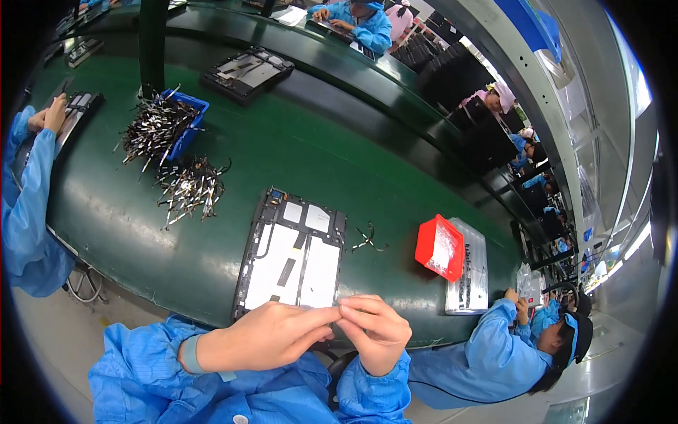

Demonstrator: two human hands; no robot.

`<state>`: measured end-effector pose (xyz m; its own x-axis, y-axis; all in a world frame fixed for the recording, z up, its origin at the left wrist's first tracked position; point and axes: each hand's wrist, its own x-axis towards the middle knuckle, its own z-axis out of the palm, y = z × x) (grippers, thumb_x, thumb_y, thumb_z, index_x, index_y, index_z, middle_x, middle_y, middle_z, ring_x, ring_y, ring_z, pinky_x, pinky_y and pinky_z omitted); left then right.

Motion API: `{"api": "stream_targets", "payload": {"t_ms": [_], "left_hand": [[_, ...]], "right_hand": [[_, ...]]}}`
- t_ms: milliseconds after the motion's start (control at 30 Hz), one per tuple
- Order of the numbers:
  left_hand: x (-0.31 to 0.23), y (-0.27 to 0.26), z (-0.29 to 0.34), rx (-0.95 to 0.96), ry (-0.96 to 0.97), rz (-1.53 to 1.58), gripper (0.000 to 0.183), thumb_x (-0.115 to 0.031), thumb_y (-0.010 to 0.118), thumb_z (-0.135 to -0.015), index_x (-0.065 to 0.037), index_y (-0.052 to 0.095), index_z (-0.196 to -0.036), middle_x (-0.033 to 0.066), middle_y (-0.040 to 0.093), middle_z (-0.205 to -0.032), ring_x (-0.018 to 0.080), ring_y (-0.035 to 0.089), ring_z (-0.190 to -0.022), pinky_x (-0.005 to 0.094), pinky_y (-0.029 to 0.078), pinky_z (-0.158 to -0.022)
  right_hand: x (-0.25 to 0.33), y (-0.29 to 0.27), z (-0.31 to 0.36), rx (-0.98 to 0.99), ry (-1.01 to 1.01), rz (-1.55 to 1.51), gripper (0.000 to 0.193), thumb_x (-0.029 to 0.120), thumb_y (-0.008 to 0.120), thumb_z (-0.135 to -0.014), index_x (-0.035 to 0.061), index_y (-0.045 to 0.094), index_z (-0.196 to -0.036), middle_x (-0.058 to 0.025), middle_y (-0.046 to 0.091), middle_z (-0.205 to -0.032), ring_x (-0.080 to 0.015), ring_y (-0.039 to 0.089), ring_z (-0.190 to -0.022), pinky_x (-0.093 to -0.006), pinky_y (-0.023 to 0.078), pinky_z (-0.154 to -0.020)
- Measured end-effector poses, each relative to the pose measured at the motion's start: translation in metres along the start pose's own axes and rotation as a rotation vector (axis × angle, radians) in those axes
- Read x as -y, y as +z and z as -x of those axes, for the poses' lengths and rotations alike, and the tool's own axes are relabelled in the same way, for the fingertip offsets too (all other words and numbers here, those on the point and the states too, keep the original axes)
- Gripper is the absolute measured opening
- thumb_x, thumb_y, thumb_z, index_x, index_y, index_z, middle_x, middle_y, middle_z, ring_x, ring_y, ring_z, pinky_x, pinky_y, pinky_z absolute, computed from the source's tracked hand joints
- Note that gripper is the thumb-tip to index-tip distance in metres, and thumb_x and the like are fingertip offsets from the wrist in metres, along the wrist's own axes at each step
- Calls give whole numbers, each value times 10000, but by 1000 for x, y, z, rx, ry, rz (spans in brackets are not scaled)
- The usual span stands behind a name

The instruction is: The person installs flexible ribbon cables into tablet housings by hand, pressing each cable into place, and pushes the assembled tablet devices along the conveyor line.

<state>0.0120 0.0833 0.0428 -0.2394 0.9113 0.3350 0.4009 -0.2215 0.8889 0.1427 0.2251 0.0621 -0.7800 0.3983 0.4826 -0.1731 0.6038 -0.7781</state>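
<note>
My left hand [272,336], with a light blue-green band at its wrist, reaches in from the lower edge. Its thumb and fingers are pinched and meet the pinched fingertips of my right hand [374,331]. Whatever lies between the fingertips is too small or hidden to name. Both hands hover over the near right corner of an opened flat electronic device [286,258], which has a black frame and silvery-white battery panels. Its near edge is partly covered by my left hand. Just right of the device lie a few short black cables [368,239].
A blue bin [194,126] overflows with short ribbon cables, and a loose cable pile [191,189] lies beside it. Right stands a red bin [432,244] next to a silvery panel [474,272]. Another opened device [248,71] sits farther back. Co-workers in blue sit at both sides.
</note>
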Motion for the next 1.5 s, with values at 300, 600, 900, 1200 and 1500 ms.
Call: {"api": "stream_targets", "payload": {"t_ms": [300,600,900,1200,1500], "left_hand": [[15,2,13,-84,-352,425,202,-103,613,-915,22,670,-1064,139,733,-891,187,729,-779,280,567,-663],[9,8,30,-223,172,-297,165,-210,686,-856,-49,658,-882,76,671,-705,195,663,-599,316,521,-522],[7,12,31,-222,147,-427,152,-135,689,-797,-54,681,-926,50,683,-774,186,672,-671,302,533,-576],[13,5,51,-425,-84,-261,91,-82,735,-787,-18,709,-847,105,703,-760,244,678,-664,325,529,-582],[6,4,52,-384,-231,-231,104,-108,732,-804,-33,716,-874,103,693,-721,232,662,-602,316,503,-526]], "right_hand": [[8,15,15,-83,64,101,136,-125,687,-733,-59,700,-850,-193,708,-948,-298,677,-931,-361,533,-837],[8,25,23,12,-26,85,164,-97,731,-710,-64,714,-869,-194,721,-895,-331,709,-890,-402,564,-844],[7,10,24,38,241,26,69,-83,655,-814,-60,677,-876,-170,708,-913,-242,691,-849,-338,552,-788],[-171,-190,-21,-416,466,217,223,106,641,-917,-50,676,-1073,-156,709,-914,-218,700,-770,-298,545,-682],[-175,-185,-45,-416,386,804,169,67,686,-822,10,725,-975,-172,719,-833,-271,704,-736,-357,543,-737]]}}
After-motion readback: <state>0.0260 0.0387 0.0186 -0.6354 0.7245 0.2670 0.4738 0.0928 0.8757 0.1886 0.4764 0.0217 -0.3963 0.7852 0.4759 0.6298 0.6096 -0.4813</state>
